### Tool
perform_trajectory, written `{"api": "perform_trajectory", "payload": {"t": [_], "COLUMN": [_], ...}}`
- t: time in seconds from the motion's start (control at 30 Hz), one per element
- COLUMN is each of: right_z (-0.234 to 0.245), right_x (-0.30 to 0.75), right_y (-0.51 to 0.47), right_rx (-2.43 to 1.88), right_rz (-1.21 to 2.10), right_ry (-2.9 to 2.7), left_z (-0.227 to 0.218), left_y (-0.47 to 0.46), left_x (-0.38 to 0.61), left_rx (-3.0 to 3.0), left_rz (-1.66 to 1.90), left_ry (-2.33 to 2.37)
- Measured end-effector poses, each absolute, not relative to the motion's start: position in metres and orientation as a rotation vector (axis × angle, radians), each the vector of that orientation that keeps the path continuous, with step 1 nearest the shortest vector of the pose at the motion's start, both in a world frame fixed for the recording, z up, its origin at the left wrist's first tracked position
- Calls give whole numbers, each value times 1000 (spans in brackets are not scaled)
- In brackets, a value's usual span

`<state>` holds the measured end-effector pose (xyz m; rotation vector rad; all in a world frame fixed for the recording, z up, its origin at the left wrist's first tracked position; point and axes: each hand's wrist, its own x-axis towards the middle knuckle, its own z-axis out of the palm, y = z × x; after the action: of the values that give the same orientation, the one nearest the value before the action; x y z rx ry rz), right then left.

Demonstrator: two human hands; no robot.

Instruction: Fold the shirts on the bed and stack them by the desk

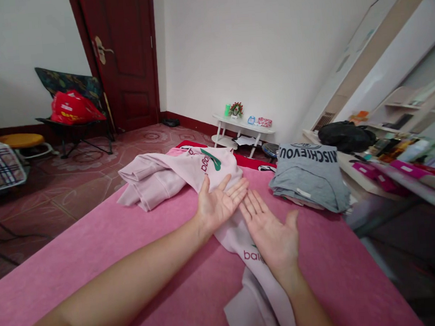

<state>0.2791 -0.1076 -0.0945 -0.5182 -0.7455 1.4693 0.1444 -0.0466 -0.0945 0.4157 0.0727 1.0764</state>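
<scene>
Palms up and fingers stretched out, my left hand (220, 201) and my right hand (270, 231) meet at the fingertips. Both are over a pale pink sweatshirt (159, 179) with red lettering and a green mark, laid out loosely on a pink bed cover (166, 281). Neither hand holds anything. One part of the garment spreads to the far left, and another runs down toward me beneath my right hand and forearm. Whether my hands touch the fabric I cannot tell.
Right of my hands lies a folded grey T-shirt (308, 181) on a small stack. Beyond the bed stands a low white table (242, 123). A cluttered desk (367, 180) flanks the right side. At the left are a folding chair (66, 79) with a red bag (74, 107) and a stool (25, 140).
</scene>
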Motion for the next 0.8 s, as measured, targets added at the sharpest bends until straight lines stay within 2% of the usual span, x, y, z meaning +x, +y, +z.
{"api": "perform_trajectory", "payload": {"t": [0.23,0.43,0.53,0.67,0.8], "right_z": [-105,-128,-135,-116,-79], "right_x": [298,354,381,380,346], "right_y": [-99,-81,-79,-84,-95], "right_rx": [-532,-1009,-1116,-904,-602], "right_rz": [1425,1151,1061,1074,1261], "right_ry": [-757,-591,-567,-595,-753], "left_z": [-113,-128,-138,-148,-147], "left_y": [-46,-49,-49,-48,-49], "left_x": [148,153,157,161,161], "left_rx": [436,498,525,564,539], "left_rz": [1061,1024,970,927,893], "left_ry": [66,205,222,264,237]}}
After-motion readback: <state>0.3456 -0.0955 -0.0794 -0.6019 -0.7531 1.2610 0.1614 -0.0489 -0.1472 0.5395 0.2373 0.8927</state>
